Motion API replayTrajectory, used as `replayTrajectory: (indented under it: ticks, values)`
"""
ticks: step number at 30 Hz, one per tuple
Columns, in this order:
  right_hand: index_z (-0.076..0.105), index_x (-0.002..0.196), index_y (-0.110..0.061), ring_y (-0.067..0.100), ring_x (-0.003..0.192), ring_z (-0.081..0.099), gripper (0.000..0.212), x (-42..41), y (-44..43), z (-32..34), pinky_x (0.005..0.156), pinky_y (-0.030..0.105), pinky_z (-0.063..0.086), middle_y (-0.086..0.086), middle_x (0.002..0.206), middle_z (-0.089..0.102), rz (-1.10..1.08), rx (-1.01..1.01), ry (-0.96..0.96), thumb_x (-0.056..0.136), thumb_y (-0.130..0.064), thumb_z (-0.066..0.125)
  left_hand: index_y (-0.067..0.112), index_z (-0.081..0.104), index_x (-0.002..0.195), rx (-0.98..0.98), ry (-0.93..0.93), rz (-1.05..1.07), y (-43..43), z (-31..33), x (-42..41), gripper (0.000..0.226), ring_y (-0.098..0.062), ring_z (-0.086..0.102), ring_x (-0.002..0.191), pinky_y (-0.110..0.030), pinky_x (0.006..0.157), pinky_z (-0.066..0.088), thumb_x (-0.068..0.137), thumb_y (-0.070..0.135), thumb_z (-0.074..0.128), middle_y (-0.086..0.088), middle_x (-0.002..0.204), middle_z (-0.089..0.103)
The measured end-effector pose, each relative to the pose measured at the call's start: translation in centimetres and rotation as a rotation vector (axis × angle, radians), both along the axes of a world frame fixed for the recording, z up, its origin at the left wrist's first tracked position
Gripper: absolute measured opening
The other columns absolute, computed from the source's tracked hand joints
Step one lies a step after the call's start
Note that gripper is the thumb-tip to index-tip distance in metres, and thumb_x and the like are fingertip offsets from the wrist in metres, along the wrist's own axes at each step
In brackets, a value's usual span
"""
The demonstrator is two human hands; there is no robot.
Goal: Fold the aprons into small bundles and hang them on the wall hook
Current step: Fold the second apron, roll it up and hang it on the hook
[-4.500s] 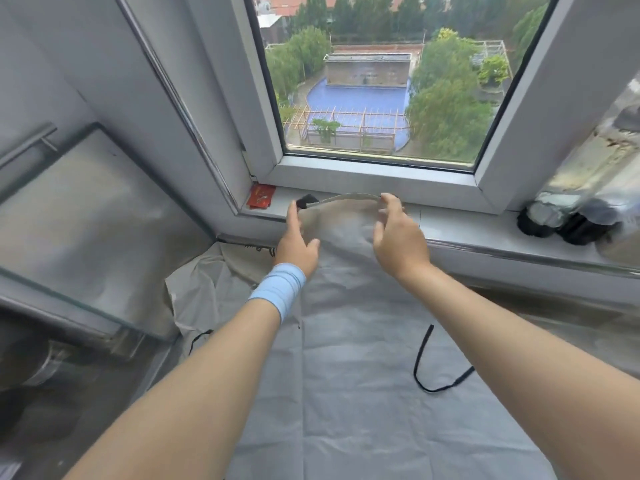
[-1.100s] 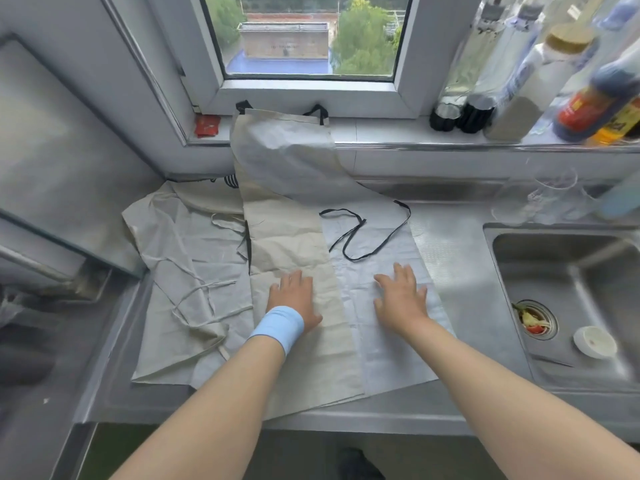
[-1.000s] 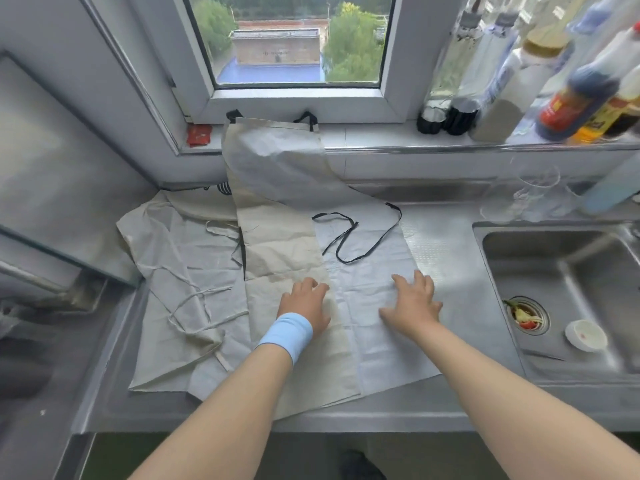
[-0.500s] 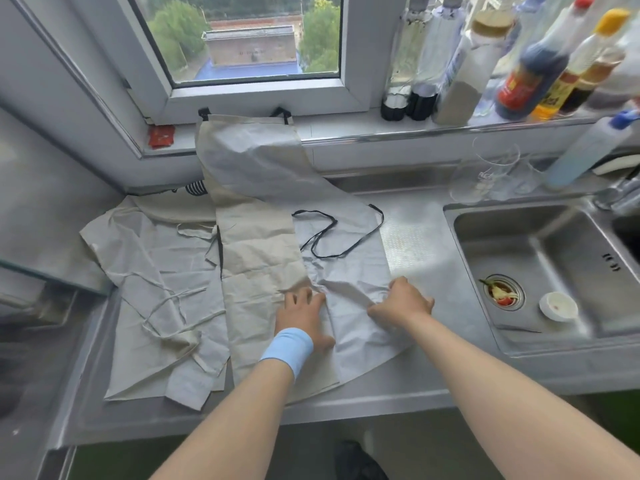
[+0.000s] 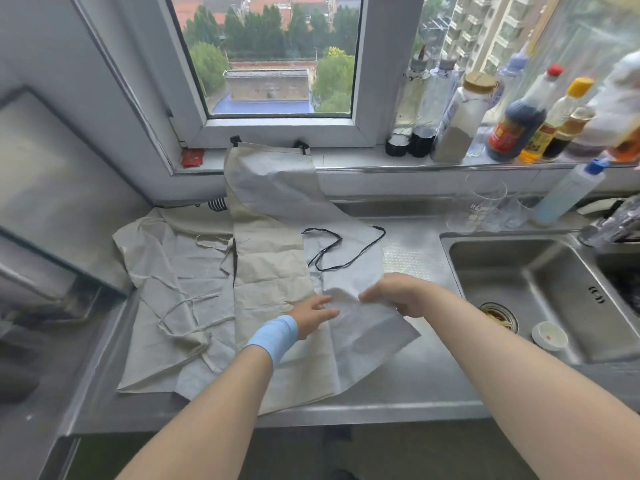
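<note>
Worktop: a stainless steel counter [image 5: 415,386] runs below a white-framed window [image 5: 277,129], with a deep steel sink [image 5: 519,271] set into its right end.
Top apron: a long pale beige-and-grey cloth apron [image 5: 273,265] lies lengthwise, bib up on the window sill and hem at the counter's front edge. Its beige left side is folded in over the middle.
Under apron: a second, crumpled cream cloth apron [image 5: 166,271] is spread flat to the left, partly beneath the first, with its thin ties looped across it.
Bottles: a row of sauce and seasoning bottles [image 5: 512,126] stands on the sill, right of the window.
Right hand: the right hand [image 5: 398,294] has its fingers curled round a raised fold in the top apron's grey right side and holds it off the steel.
Left hand: the left hand [image 5: 311,315], with a light blue wristband [image 5: 273,336], has fairly straight fingers whose tips touch the same fold. The two hands are close together, with only a short ridge of cloth between them.
Glasses: clear glass tumblers [image 5: 481,206] stand between the sill and the sink.
Cord: a thin black tie cord [image 5: 332,251] lies in loose loops on the grey cloth just beyond the hands.
Lid: a small round white lid [image 5: 549,336] sits on the sink floor near the drain.
Packet: a small red packet [image 5: 192,157] lies at the sill's left corner.
</note>
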State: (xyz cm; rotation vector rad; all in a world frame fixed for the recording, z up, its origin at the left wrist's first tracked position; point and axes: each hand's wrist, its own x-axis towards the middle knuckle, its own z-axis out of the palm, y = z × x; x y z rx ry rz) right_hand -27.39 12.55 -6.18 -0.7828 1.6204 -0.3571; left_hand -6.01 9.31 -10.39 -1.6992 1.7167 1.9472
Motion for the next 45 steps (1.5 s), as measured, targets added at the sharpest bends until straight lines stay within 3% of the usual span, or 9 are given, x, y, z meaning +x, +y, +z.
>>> replayTrajectory:
  ticks: [5, 9, 15, 19, 23, 26, 33, 38, 45]
  values:
    - [0.062, 0.121, -0.027, 0.017, 0.087, 0.066, 0.046, 5.9, -1.9, 4.1, 0.073, 0.029, 0.051, 0.006, 0.108, 0.070, 0.214, -0.246, -0.035, 0.081, -0.005, 0.062, 0.033, 0.050, 0.136, 0.381, 0.326, 0.166, -1.0, 3.4, 2.9, 0.073, -0.033, 0.057, 0.119, -0.055, 0.096, 0.047, 0.084, 0.079, 0.031, -0.001, 0.138, 0.053]
    - [0.053, 0.138, -0.038, 0.006, 0.130, 0.045, 0.049, 11.3, -2.3, 3.4, 0.111, 0.027, 0.031, -0.009, 0.144, 0.052, 0.392, -0.193, -0.165, 0.095, -0.015, 0.054, 0.021, 0.057, 0.129, 0.348, 0.347, 0.395, -1.6, 5.6, 6.5, 0.088, -0.038, 0.058, 0.111, -0.063, 0.083, 0.052, 0.073, 0.087, 0.040, -0.006, 0.129, 0.056]
    - [0.074, 0.114, -0.012, 0.014, 0.125, 0.051, 0.034, 15.4, -1.9, -2.2, 0.094, 0.019, 0.039, -0.001, 0.128, 0.063, 0.293, -0.236, -0.064, 0.090, -0.006, 0.050, 0.015, 0.061, 0.110, 0.080, -0.097, 0.332, 0.0, 4.7, 11.1, 0.030, -0.025, 0.064, 0.075, -0.041, 0.070, 0.060, 0.087, 0.034, 0.067, -0.008, 0.095, 0.064]
    - [0.057, 0.134, -0.032, 0.018, 0.138, 0.041, 0.057, 15.5, -0.9, -6.2, 0.112, 0.039, 0.035, -0.003, 0.147, 0.045, 0.491, -0.298, 0.385, 0.078, -0.032, 0.048, 0.012, 0.061, 0.089, -0.100, -0.428, 0.158, 1.0, 1.8, 13.0, 0.005, -0.025, 0.061, 0.073, -0.037, 0.070, 0.058, 0.084, 0.009, 0.059, -0.006, 0.086, 0.061]
    - [0.054, 0.132, -0.033, 0.022, 0.136, 0.037, 0.045, 15.4, -0.5, -8.1, 0.109, 0.046, 0.034, -0.002, 0.143, 0.038, 0.743, -0.218, 0.533, 0.089, -0.027, 0.048, 0.008, 0.056, 0.125, -0.078, -0.757, -0.262, 1.6, 0.0, 13.7, 0.037, -0.026, 0.065, 0.109, -0.031, 0.090, 0.054, 0.091, 0.022, 0.058, -0.009, 0.126, 0.063]
    - [0.058, 0.129, -0.035, 0.021, 0.132, 0.043, 0.038, 15.1, -1.6, -8.2, 0.107, 0.042, 0.034, -0.005, 0.140, 0.046, 0.789, -0.270, 0.623, 0.092, -0.031, 0.049, 0.010, 0.058, 0.124, -0.104, -0.833, -0.338, -0.6, -0.4, 13.8, 0.040, -0.025, 0.065, 0.108, -0.031, 0.088, 0.053, 0.089, 0.028, 0.059, -0.008, 0.123, 0.065]
    - [0.059, 0.131, -0.023, 0.023, 0.123, 0.056, 0.046, 11.1, -7.8, -6.1, 0.100, 0.031, 0.045, 0.004, 0.140, 0.056, 0.403, -0.317, 0.506, 0.089, -0.015, 0.045, 0.026, 0.062, 0.112, -0.549, -0.574, -0.127, -8.6, 1.1, 8.5, 0.027, -0.026, 0.059, 0.110, -0.032, 0.094, 0.048, 0.086, 0.031, 0.056, -0.003, 0.120, 0.064]
    - [0.052, 0.136, -0.017, 0.023, 0.119, 0.056, 0.046, 8.3, -13.4, -7.1, 0.095, 0.028, 0.045, 0.004, 0.135, 0.057, 0.113, -0.327, 0.430, 0.090, -0.016, 0.052, 0.034, 0.037, 0.142, -0.719, -0.614, -0.360, -12.1, 0.0, 4.5, 0.055, -0.025, 0.030, 0.138, -0.044, 0.108, 0.035, 0.090, 0.036, 0.056, 0.001, 0.150, 0.034]
    - [0.027, 0.152, -0.021, 0.031, 0.080, 0.072, 0.066, 5.5, -22.0, -8.1, 0.055, 0.028, 0.047, 0.001, 0.133, 0.051, -0.270, -0.299, 0.212, 0.093, -0.026, 0.054, 0.035, 0.054, 0.130, -0.423, -0.751, -0.518, -15.0, -3.8, 5.0, 0.042, -0.030, 0.039, 0.131, -0.039, 0.108, 0.035, 0.089, 0.046, 0.054, -0.005, 0.141, 0.038]
